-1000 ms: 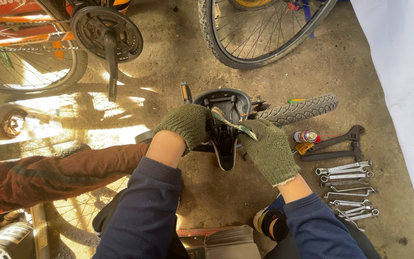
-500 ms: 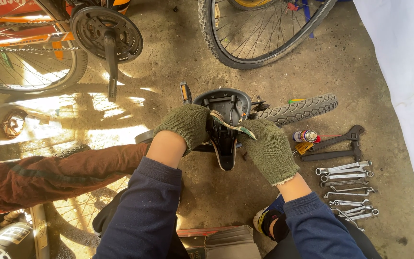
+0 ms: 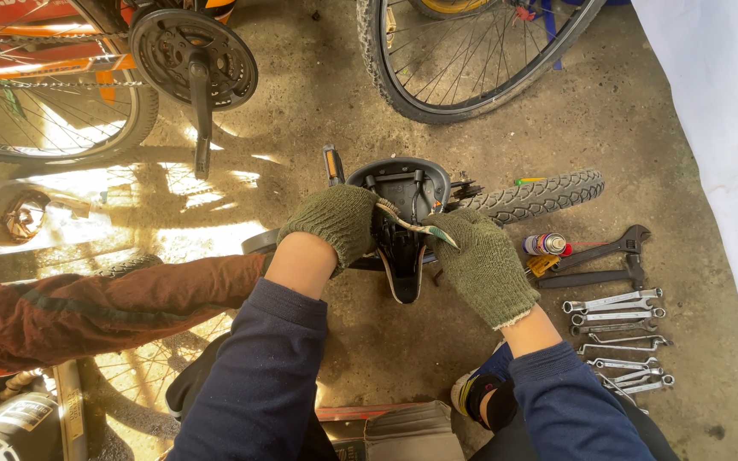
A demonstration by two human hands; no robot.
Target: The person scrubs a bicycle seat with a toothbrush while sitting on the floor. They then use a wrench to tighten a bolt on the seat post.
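A black bicycle saddle [image 3: 405,189] sits upside down in front of me, its rails and underside facing up. My left hand [image 3: 335,222], in a green knit glove, is closed on the saddle's left side. My right hand [image 3: 482,265], gloved the same way, pinches the end of a thin bent strip [image 3: 410,224] that runs across the saddle's underside to my left hand. Both forearms wear dark blue sleeves.
Several wrenches [image 3: 618,335] lie in a row on the concrete at right, beside a spray can [image 3: 545,245] and a large adjustable wrench [image 3: 601,256]. A small tyre [image 3: 533,196] lies behind the saddle. A bicycle wheel [image 3: 471,51] and an orange bike's crank [image 3: 193,60] stand beyond. Another person's brown sleeve [image 3: 96,299] reaches in from the left.
My hands have shifted only slightly on the saddle and the strip; nothing else has moved.
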